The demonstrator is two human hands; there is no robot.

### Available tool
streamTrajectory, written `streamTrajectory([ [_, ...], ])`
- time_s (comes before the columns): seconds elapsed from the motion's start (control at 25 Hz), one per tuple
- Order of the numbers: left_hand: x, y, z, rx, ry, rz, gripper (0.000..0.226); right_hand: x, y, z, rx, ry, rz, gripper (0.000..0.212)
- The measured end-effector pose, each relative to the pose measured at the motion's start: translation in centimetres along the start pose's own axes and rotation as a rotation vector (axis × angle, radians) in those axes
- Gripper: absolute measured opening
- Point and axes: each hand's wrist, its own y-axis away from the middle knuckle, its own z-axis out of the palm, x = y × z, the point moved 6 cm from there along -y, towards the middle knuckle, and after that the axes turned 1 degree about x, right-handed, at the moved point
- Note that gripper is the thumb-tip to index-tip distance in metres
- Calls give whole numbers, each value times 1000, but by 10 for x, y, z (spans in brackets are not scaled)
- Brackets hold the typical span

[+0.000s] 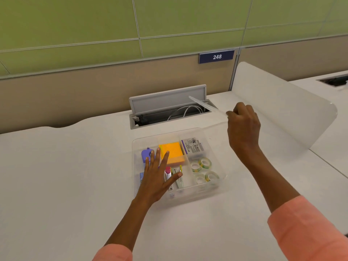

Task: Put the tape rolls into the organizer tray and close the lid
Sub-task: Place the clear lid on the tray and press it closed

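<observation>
A clear plastic organizer tray (223,174) sits on the white desk. Several clear tape rolls (204,170) with green-yellow cores lie in its right front compartment. My left hand (157,176) hovers flat over the tray's left side, fingers spread, holding nothing. My right hand (243,125) is raised behind the tray to the right and pinches the transparent lid (207,106), which tilts up edge-on above the desk.
The tray also holds an orange sticky-note pad (174,152), a purple item (146,154), a small printed box (192,146) and a stapler. Behind it an open cable hatch (169,110) with white cables. A white divider panel (282,110) stands at right.
</observation>
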Motion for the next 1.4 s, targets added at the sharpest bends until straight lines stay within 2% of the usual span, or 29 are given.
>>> streamTrajectory([
  [0.2,-14,-4,-18,57,229,-79,114,-37,-6,-28,348,-52,-162,12],
  [0.28,-18,-5,-28,86,291,-101,118,-43,-8,-38,450,-136,-146,12],
  [0.4,-26,-6,-47,153,253,-131,116,-43,-16,-45,480,-448,-30,9],
  [0.56,-38,-6,-68,237,331,-219,117,-29,-19,-32,367,-850,300,19],
  [0.72,-51,-2,-84,363,519,-376,67,-17,-1,9,82,-1300,730,25],
  [0.84,-52,6,-100,574,650,-369,56,-14,22,33,-91,-1458,910,21],
  [0.92,-50,12,-104,643,638,-343,51,-10,41,46,-182,-1493,1002,20],
  [1.08,-55,29,-94,657,548,-383,42,6,76,66,-330,-1419,1084,24],
  [1.32,-64,63,-55,567,510,-570,37,35,118,83,-403,-877,946,33],
  [1.4,-64,71,-48,530,471,-607,37,38,127,88,-435,-815,919,32],
])
